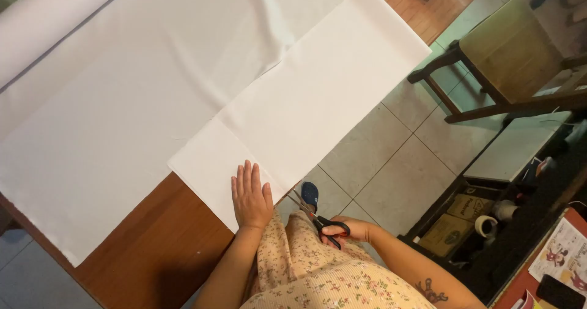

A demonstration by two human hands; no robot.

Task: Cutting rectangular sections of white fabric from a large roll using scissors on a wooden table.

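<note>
Left hand (251, 197) lies flat, fingers spread, pinning the folded white fabric (306, 95) to the desk (153, 248) edge; right hand (354, 229) grips scissors (315, 214), blades at its corner.

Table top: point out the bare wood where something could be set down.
Bare wood shows on the table at its near corner, bordered by the large white cloth, the folded white strip and the left hand. A smaller patch lies at the far corner. Elsewhere cloth covers it. The right hand holds scissors off the edge.
</note>
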